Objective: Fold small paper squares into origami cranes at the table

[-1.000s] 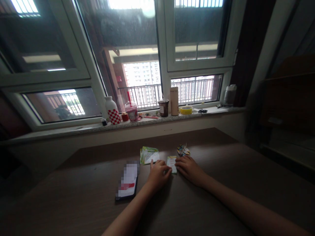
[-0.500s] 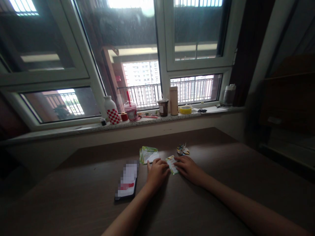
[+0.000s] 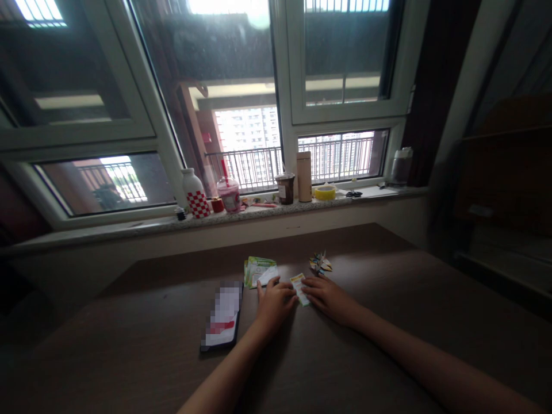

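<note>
A small green-and-white printed paper (image 3: pixel 299 282) lies on the table between my two hands, partly hidden under the fingers. My left hand (image 3: pixel 276 303) rests at its left edge, the outer fingertips on the paper and the thumb and forefinger spread towards a stack of similar green-edged papers (image 3: pixel 260 269). From the other side my right hand (image 3: pixel 331 298) holds the paper down with bent fingers laid over its right edge; the thumb is hidden. Just beyond the right hand sits a little cluster of pointed, folded paper pieces (image 3: pixel 320 263).
A phone (image 3: pixel 223 319) with a blurred screen lies left of my left forearm on the brown table (image 3: pixel 142 322). Along the windowsill (image 3: pixel 254 213) stand a checked bottle (image 3: pixel 196 195), drink cups, a beige flask (image 3: pixel 304 177), yellow tape (image 3: pixel 325 192) and black scissors (image 3: pixel 354 194).
My right hand has shifted slightly left over the paper, and the paper's visible part looks narrower and a little turned. My left hand stays almost where it was.
</note>
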### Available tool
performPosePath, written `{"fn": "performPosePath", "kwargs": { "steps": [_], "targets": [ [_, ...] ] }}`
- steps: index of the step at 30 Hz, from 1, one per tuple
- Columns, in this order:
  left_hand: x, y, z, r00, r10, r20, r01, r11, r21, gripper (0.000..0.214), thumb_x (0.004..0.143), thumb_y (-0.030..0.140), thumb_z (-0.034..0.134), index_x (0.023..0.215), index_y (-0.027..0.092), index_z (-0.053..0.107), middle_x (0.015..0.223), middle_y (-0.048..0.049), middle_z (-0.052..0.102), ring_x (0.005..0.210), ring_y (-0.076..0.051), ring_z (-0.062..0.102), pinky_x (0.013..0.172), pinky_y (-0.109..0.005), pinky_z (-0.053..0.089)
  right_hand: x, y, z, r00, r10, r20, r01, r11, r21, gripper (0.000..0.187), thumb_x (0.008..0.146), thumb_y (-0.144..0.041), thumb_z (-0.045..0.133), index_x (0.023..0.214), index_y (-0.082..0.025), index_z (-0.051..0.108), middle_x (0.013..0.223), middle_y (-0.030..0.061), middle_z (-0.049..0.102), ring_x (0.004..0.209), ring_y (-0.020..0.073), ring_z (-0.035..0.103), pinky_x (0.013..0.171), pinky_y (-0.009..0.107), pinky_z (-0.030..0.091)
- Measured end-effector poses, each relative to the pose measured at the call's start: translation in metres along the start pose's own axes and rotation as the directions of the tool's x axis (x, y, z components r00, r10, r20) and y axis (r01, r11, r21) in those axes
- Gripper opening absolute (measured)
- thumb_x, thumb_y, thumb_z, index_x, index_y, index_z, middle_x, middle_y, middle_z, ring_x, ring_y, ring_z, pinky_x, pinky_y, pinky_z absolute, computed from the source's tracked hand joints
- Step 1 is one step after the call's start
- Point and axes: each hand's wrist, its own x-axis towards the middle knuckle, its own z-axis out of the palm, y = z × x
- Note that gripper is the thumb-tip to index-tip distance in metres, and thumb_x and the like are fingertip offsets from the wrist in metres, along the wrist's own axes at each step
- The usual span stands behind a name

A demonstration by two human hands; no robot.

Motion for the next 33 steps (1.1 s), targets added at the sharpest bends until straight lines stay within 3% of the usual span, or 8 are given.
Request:
{"fn": "performPosePath", "kwargs": {
  "steps": [16, 22, 33],
  "targets": [
    [0.0015, 0.0021, -0.0018, 0.999, -0.045, -0.022, 0.043, 0.996, -0.073, 0.018, 0.087, 0.025, 0.060, 0.098, 0.030, 0.073, 0.114, 0.0005, 0.073, 0.131, -0.029, 0.046, 0.113, -0.070, 0.005, 0.0016, -0.0002, 0.0006, 1.000, -0.026, 0.001, 0.026, 1.000, -0.011, 0.030, 0.097, -0.023, 0.049, 0.121, -0.020, 0.066, 0.131, 0.0132, 0.062, 0.121, 0.0259, 0.057, 0.105, 0.045, 0.043],
    [-0.0006, 0.0024, -0.0016, 0.994, -0.054, -0.098, 0.054, 0.999, -0.007, 0.016, 0.088, 0.030, 0.060, 0.094, 0.032, 0.075, 0.125, 0.0013, 0.068, 0.137, -0.032, 0.038, 0.112, -0.072, 0.003, 0.0016, -0.0003, 0.0028, 0.999, -0.039, -0.021, 0.039, 0.999, -0.005, 0.029, 0.096, -0.026, 0.050, 0.118, -0.020, 0.067, 0.128, 0.0127, 0.063, 0.117, 0.0250, 0.058, 0.102, 0.042, 0.046],
    [-0.0001, 0.0036, -0.0041, 0.996, -0.063, -0.070, 0.067, 0.996, 0.063, 0.016, 0.087, 0.031, 0.062, 0.094, 0.035, 0.076, 0.124, 0.0021, 0.068, 0.135, -0.032, 0.041, 0.112, -0.072, 0.007, 0.0011, -0.0032, 0.0008, 1.000, -0.013, 0.008, 0.012, 0.999, 0.030, 0.030, 0.096, -0.028, 0.051, 0.121, -0.020, 0.066, 0.129, 0.0134, 0.061, 0.118, 0.0251, 0.057, 0.103, 0.041, 0.046]
  ]
}}
